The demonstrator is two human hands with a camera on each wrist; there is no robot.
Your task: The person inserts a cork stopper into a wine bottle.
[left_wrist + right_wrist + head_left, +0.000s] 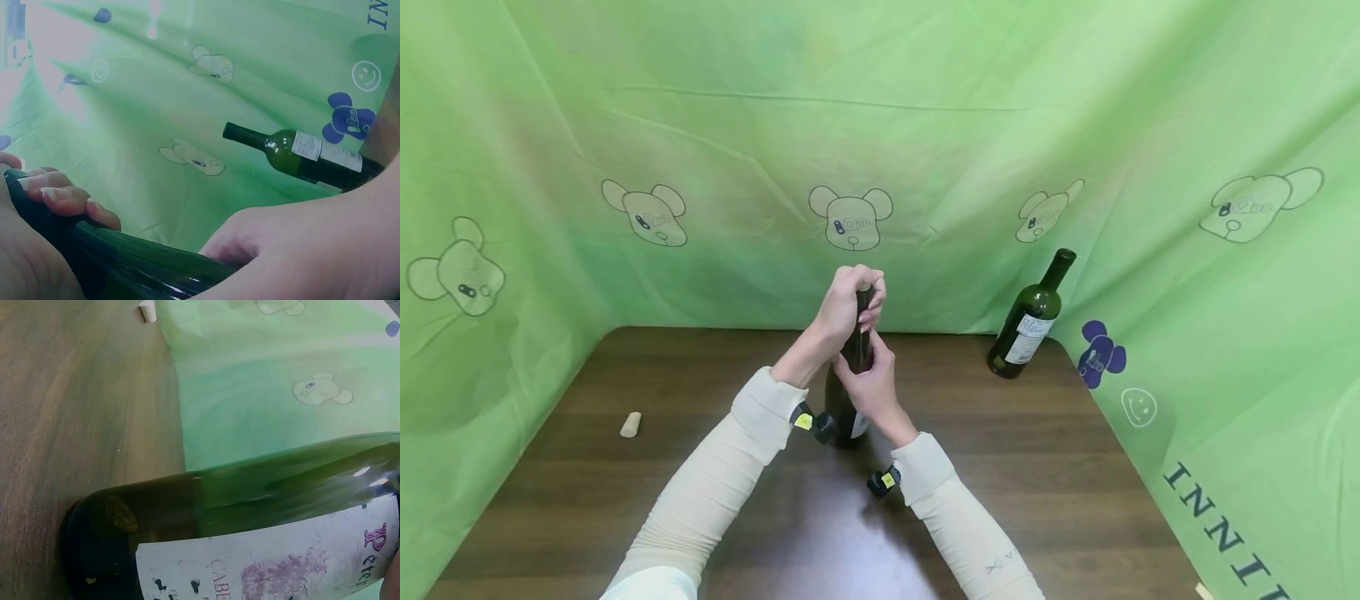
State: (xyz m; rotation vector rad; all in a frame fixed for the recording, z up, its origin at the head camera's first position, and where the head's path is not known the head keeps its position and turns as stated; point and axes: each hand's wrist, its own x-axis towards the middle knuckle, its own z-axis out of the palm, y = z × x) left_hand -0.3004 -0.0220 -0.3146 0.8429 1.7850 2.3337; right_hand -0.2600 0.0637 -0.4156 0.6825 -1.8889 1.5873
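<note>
Right now I have the dark green bottle (843,400) upright near the middle of the table (700,383), set back toward the far edge, its base apparently resting on the wood. My left hand (844,310) is high, fingers wrapped closely round the top of the neck; whether anything sits in the mouth beneath them, I cannot tell. My right hand (872,385) grips lower, around the start of the neck, thumb pressed against the glass and its other fingers mostly hidden behind. Down the bottle's side runs a pale label (269,556).

With my left hold so far above the base, I judge a sideways shove there could tip the bottle if the right hand slackened; smooth glass could also turn inside that grip under a hard twist. The wrist camera (823,427) just beside the bottle might knock it.

Farther out, a cork (631,425) is near the table's left edge; if on its side, a brushing sleeve could roll it off. A second bottle (1028,321) stands near the far right corner, close to the green cloth (940,150), well apart from my hands.
</note>
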